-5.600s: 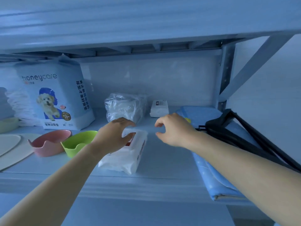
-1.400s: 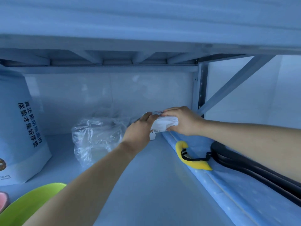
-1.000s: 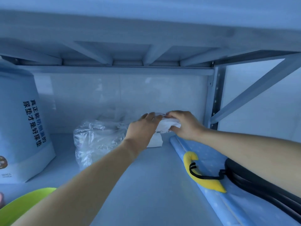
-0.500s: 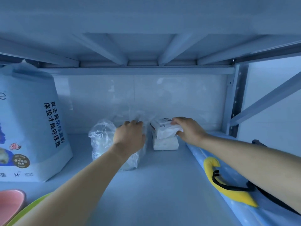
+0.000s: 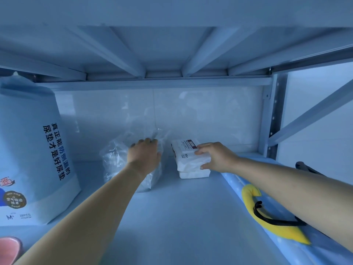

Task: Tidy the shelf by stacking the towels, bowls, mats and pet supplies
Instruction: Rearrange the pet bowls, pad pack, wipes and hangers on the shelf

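Note:
Two white tissue packs are stacked at the back of the shelf: the upper pack [image 5: 186, 155] with a dark red label lies on the lower pack [image 5: 193, 175]. My right hand [image 5: 215, 157] grips the upper pack's right end, thumb under and fingers on top. To the left sits a clear plastic bag of white items [image 5: 116, 161]. My left hand [image 5: 144, 155] rests on that bag's top and right side, fingers curled over it.
A tall blue pet-pad bag [image 5: 34, 159] stands at the left. A pink bowl's rim [image 5: 9, 249] shows at the bottom left. A folded blue mat [image 5: 286, 245] with a yellow-and-black item [image 5: 267, 219] lies on the right. Shelf floor [image 5: 181, 217] spreads between my arms.
Earlier both hands carried the tissue pack to the back. Now it sits on the other pack, still under my right hand, and my left hand has moved onto the plastic bag.

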`<action>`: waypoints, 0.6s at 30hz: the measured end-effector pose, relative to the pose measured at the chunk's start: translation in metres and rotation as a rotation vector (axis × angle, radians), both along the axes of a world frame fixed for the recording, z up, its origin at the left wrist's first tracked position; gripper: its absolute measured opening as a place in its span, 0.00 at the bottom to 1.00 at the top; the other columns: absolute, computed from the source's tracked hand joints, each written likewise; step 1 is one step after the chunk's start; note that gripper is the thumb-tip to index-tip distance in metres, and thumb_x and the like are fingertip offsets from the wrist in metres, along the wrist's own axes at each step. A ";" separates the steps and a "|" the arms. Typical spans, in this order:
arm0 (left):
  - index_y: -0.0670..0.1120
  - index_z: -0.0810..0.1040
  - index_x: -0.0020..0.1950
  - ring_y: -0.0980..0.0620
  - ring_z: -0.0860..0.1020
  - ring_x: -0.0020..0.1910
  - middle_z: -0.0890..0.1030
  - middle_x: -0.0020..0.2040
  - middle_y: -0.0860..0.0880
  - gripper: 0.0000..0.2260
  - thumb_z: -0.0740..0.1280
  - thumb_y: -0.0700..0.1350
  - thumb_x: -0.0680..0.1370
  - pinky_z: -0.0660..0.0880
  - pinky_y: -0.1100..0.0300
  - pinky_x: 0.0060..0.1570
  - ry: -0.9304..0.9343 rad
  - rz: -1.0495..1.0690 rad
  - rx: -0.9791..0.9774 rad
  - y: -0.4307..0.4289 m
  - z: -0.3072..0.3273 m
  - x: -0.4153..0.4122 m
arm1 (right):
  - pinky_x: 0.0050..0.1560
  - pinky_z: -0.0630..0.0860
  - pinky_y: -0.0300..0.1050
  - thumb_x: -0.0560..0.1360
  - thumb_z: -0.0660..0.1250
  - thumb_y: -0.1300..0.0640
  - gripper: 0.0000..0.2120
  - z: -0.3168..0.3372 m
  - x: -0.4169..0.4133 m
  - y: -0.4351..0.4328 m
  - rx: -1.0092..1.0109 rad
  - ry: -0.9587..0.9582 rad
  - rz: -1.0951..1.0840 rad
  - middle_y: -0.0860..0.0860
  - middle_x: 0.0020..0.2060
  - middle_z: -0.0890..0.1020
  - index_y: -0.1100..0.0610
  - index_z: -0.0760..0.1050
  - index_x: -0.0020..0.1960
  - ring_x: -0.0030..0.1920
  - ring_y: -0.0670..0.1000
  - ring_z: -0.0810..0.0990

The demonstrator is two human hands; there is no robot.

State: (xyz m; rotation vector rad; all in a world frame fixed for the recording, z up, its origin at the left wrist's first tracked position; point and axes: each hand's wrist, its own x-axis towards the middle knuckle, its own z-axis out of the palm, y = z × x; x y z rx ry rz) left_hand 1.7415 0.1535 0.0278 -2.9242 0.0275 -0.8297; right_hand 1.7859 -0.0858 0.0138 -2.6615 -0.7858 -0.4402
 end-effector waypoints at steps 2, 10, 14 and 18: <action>0.47 0.63 0.69 0.45 0.62 0.69 0.65 0.68 0.46 0.21 0.59 0.50 0.77 0.61 0.45 0.65 -0.017 0.006 0.053 -0.005 0.000 0.000 | 0.66 0.61 0.37 0.68 0.75 0.55 0.25 0.000 0.001 0.000 -0.004 -0.007 -0.004 0.50 0.69 0.69 0.54 0.74 0.64 0.69 0.48 0.67; 0.51 0.59 0.73 0.49 0.55 0.73 0.59 0.74 0.48 0.25 0.60 0.46 0.76 0.52 0.50 0.71 -0.111 -0.268 0.168 -0.049 -0.011 0.001 | 0.60 0.68 0.39 0.68 0.74 0.58 0.18 -0.002 0.008 0.009 0.109 -0.087 -0.084 0.50 0.61 0.78 0.56 0.79 0.57 0.62 0.51 0.74; 0.52 0.60 0.73 0.49 0.65 0.68 0.62 0.71 0.51 0.25 0.61 0.45 0.76 0.70 0.54 0.57 0.132 -0.302 -0.021 -0.063 -0.027 0.005 | 0.62 0.68 0.42 0.69 0.73 0.55 0.23 0.001 0.007 0.010 -0.055 -0.077 -0.066 0.50 0.64 0.75 0.56 0.74 0.63 0.65 0.53 0.72; 0.51 0.59 0.73 0.46 0.64 0.68 0.59 0.72 0.48 0.28 0.64 0.42 0.76 0.72 0.52 0.58 0.183 -0.335 -0.076 -0.068 -0.039 0.010 | 0.67 0.62 0.43 0.69 0.74 0.54 0.33 -0.001 0.005 -0.001 -0.227 -0.039 -0.017 0.53 0.72 0.65 0.55 0.67 0.70 0.70 0.52 0.65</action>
